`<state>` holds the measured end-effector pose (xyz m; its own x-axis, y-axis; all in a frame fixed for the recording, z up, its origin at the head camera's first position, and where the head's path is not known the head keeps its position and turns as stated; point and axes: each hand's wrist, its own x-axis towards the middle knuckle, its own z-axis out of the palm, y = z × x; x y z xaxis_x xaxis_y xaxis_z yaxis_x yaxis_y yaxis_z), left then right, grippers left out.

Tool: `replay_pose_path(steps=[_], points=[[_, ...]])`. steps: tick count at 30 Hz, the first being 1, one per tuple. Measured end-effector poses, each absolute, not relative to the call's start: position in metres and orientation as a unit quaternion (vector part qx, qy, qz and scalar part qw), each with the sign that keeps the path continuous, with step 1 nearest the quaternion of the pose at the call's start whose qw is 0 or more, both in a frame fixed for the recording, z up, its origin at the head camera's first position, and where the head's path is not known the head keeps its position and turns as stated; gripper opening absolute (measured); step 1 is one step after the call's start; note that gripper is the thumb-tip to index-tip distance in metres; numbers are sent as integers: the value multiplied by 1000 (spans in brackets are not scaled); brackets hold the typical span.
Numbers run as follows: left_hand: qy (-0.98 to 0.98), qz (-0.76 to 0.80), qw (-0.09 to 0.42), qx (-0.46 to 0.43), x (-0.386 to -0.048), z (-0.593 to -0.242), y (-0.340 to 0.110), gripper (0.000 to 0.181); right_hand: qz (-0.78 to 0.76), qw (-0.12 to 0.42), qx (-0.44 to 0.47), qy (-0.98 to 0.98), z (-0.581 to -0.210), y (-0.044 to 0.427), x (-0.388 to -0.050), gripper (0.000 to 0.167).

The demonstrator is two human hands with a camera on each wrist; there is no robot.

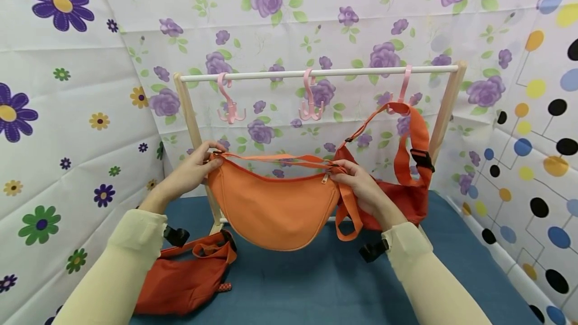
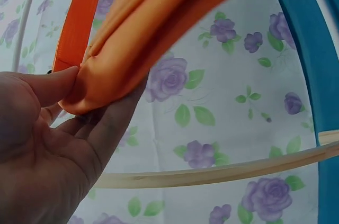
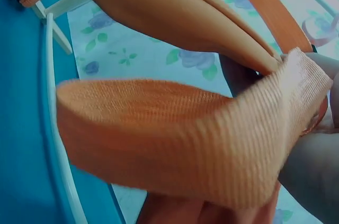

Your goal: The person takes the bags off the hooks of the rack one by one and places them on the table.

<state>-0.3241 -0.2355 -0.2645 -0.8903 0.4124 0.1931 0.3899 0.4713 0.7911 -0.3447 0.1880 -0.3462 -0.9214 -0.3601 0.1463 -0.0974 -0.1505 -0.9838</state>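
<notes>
An orange crescent-shaped waist bag (image 1: 275,209) hangs between my two hands, held up in front of the rack. My left hand (image 1: 198,164) pinches its left top corner, thumb on the near side; the left wrist view shows fingers under that corner. At the right top corner, by the zipper pull, my right hand (image 1: 358,182) grips the bag and its strap. A loop of orange strap (image 3: 159,144) dangles from the right hand and fills much of the right wrist view. Another strap length (image 1: 280,158) runs along the top between the hands.
A wooden rack with a white bar (image 1: 280,74) carries pink hooks (image 1: 231,109), (image 1: 310,107). From the right pink hook (image 1: 403,89) hangs a red-orange bag (image 1: 402,202) by its strap. Another red-orange bag (image 1: 180,282) lies on the blue table (image 1: 289,290) at lower left.
</notes>
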Motion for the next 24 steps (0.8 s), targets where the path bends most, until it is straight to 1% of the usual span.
replay_pose_path(steps=[7,13,18,24], points=[[842,491,25,222,-327,-283,-235,37,-751,68,-158,637,-354,187,-336,30],[833,512,20,208,-327,-301,-232,41,-754,72,-165,631,-363,188,-326,35],[822,535,29,194,-325,-321,-231,43,-751,77,-170,634,-375,191,-318,43],[814,554,44,173,-317,-350,-225,45,-751,78,-154,637,-392,197,-309,48]])
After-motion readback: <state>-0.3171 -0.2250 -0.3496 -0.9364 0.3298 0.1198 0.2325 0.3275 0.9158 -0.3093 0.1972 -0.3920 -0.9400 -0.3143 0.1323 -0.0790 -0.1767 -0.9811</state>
